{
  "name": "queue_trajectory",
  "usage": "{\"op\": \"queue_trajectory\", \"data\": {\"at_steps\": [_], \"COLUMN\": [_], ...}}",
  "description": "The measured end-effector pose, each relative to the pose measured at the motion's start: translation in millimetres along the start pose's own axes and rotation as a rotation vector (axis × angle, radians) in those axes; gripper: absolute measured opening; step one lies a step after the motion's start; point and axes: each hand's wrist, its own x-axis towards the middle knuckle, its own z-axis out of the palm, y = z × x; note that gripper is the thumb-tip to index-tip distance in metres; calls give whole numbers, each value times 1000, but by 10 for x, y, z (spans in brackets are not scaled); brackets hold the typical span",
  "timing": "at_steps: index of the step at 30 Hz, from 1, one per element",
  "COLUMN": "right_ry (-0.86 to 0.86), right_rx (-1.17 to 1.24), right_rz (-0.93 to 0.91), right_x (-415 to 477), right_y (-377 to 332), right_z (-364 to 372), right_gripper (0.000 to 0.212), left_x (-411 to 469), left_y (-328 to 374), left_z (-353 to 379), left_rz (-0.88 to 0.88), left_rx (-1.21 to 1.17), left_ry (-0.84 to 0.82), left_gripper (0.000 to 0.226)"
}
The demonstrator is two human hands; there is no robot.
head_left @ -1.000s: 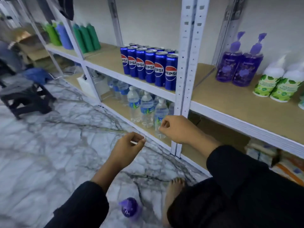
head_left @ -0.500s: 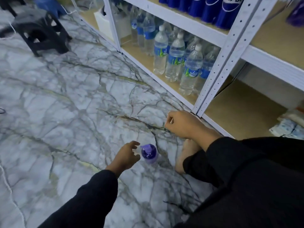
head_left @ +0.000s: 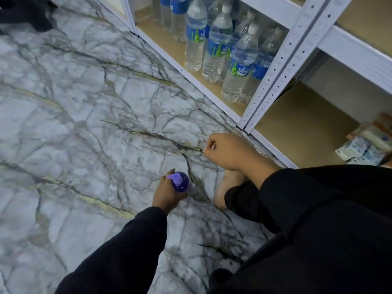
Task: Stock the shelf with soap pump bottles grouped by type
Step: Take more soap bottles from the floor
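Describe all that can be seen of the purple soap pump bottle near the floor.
The purple soap pump bottle is seen from above: a lighter purple pump head with a short spout on a round, glossy dark purple body. It is about upright, low over the marble floor; whether it rests there is unclear. The left hand grips its side.

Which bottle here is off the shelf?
The purple pump bottle, held in the left grip down by the marble floor. The others are clear water bottles standing on the bottom shelf.
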Motion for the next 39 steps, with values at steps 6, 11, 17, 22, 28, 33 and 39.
{"op": "queue_trajectory", "data": {"at_steps": [6,11,17,22,28,33,39], "right_ry": [43,117,287,442,682,800,886], "right_rx": [6,45,63,19,41,62,118], "right_rz": [-3,-5,-58,-44,84,209,295], "right_x": [-16,-95,-358,-732,-1185,-1426,-1445], "right_y": [20,-54,-133,100,775,1394,1957], "right_z": [-36,-250,-889,-1567,-2321,-2683,-2859], "right_gripper": [15,13,13,15,15,16,15], "left_x": [38,74,-60,-330,-630,-774,-835], "left_y": [9,261,1338,2367,3563,4454,5302], "left_z": [-48,-204,-669,-972,-1033,-850,-489], "left_rz": [54,136,412,588,761,868,927], "left_rx": [69,90,33,-6,-264,-399,-548], "left_ry": [68,81,65,122,117,67,-4], "left_gripper": [46,51,42,53,61,72,48]}}
